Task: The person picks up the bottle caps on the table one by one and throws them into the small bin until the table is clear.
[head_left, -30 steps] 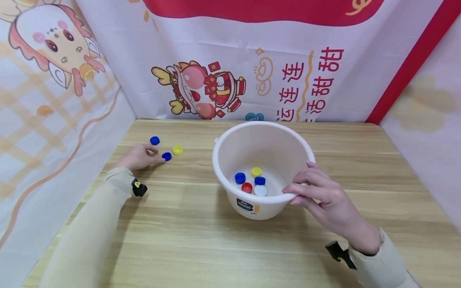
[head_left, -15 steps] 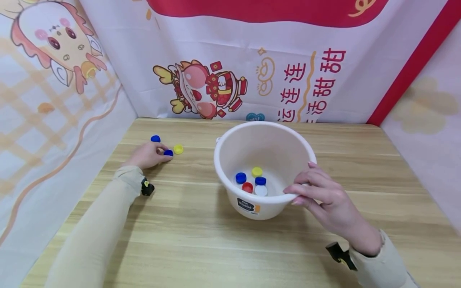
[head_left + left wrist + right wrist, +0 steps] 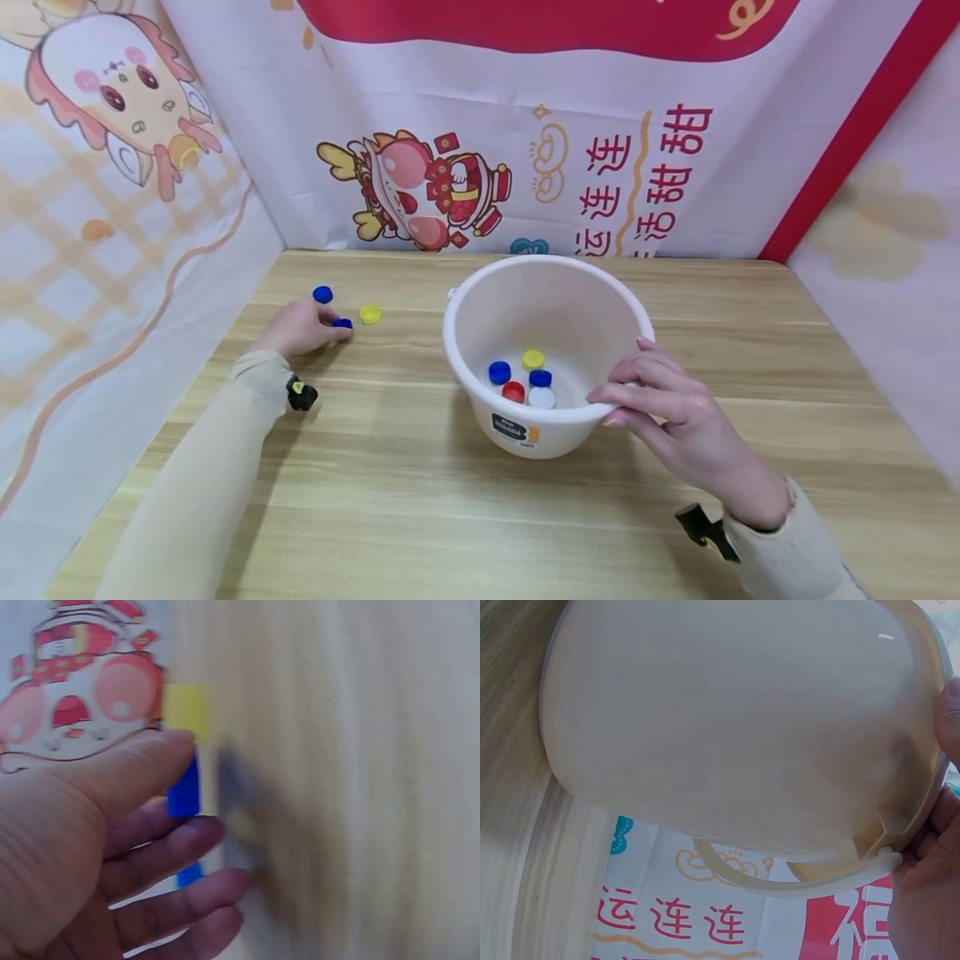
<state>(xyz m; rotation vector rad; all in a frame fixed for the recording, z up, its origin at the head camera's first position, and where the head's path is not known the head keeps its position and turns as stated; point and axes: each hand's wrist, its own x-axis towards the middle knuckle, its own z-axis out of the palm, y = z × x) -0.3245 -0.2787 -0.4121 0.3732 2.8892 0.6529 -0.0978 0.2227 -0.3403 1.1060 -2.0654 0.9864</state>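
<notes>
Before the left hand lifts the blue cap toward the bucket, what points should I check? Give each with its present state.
1. Left hand pinches the blue bottle cap: ok; thumb and fingers close on it in the left wrist view.
2. Cap clear of the table: cannot tell.
3. Right hand holds the white bucket at its rim: ok.
4. Bucket upright, mouth open: ok.
5. Room inside: ok; five caps lie on the bottom.
6. Yellow cap and other blue cap apart from the grip: ok.

Glossy smooth plastic bucket (image 3: 480, 333), matt wood-grain table (image 3: 420, 500), plastic caps (image 3: 370, 314)
</notes>
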